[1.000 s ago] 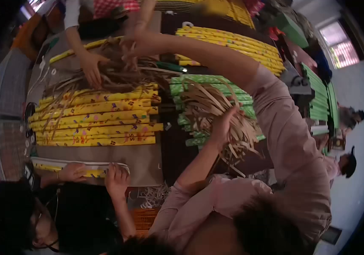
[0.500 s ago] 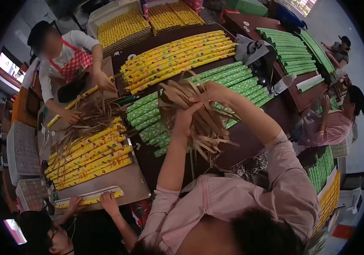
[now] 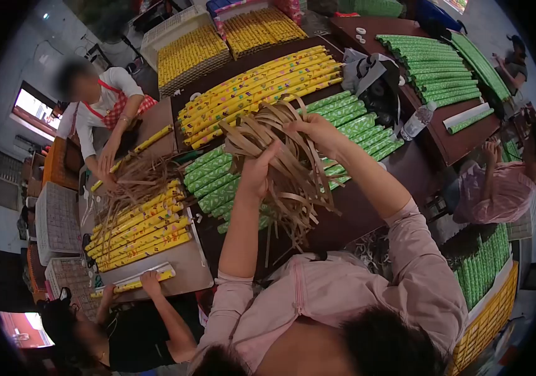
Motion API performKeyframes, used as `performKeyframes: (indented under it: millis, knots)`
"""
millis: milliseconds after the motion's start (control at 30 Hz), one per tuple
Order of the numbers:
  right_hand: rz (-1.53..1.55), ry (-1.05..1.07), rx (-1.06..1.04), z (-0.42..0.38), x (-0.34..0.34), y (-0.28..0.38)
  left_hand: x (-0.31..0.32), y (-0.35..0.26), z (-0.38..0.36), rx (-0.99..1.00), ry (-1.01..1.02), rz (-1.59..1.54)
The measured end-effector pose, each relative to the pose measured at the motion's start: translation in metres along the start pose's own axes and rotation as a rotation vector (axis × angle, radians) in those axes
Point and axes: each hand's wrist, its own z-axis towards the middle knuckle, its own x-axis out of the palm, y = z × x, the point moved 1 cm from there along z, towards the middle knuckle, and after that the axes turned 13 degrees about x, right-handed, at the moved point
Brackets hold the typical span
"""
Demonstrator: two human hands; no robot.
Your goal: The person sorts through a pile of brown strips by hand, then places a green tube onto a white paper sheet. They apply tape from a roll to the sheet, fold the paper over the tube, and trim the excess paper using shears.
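Observation:
A loose bundle of brown paper strips [image 3: 293, 156] hangs between my two hands, above the dark table [image 3: 355, 219]. My left hand [image 3: 258, 168] is wrapped round the strips on the bundle's left side. At the upper right of the bundle, my right hand [image 3: 315, 133] grips more strips with bent fingers. Strip ends dangle below both hands. Beneath and behind the bundle lie green patterned rolls [image 3: 214, 178], partly hidden by it. Yellow patterned rolls [image 3: 255, 88] lie farther back on the same table.
A person in a red checked apron [image 3: 117, 103] handles a yellow roll and strips at the left. Another person's hands [image 3: 150, 282] hold a yellow roll at the lower left. A clear bottle [image 3: 418, 120] stands right of my hands. Another person in pink [image 3: 493, 188] sits at the right.
My hands have moved slightly apart, and the strips between them have spread. The view has shifted a little. The aproned person's hands have come closer together.

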Motion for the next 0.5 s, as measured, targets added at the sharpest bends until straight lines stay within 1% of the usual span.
performKeyframes:
  millis: [33, 67, 133, 167, 233, 300, 367, 433, 500]
  knots:
    - [0.034, 0.014, 0.008, -0.002, 0.0, 0.0, 0.004, -0.001, -0.001, -0.029, -0.024, 0.081]
    - [0.036, 0.019, 0.007, -0.002, 0.001, -0.001, 0.003, 0.002, 0.001, -0.026, -0.027, 0.086]
    - [0.1, 0.042, -0.016, -0.003, 0.001, 0.0, -0.005, 0.008, 0.008, 0.06, -0.037, 0.134]
    - [0.102, 0.045, -0.017, -0.004, -0.001, 0.002, -0.001, 0.002, 0.006, 0.061, -0.039, 0.137]
    - [0.031, 0.109, -0.133, -0.009, -0.005, 0.006, 0.008, -0.011, 0.001, 0.125, 0.083, 0.051]
    - [0.007, 0.121, -0.161, -0.006, -0.004, 0.006, 0.013, -0.016, -0.003, 0.098, 0.046, 0.029]
    - [-0.223, -0.005, -0.166, -0.012, 0.0, 0.006, 0.009, -0.012, 0.0, 0.047, -0.06, 0.092]
    - [-0.263, -0.019, -0.205, -0.015, 0.005, 0.007, 0.008, -0.011, 0.002, 0.055, -0.043, 0.096]
    - [-0.406, 0.003, -0.242, -0.02, 0.009, 0.01, 0.004, -0.006, 0.005, 0.063, -0.029, 0.097]
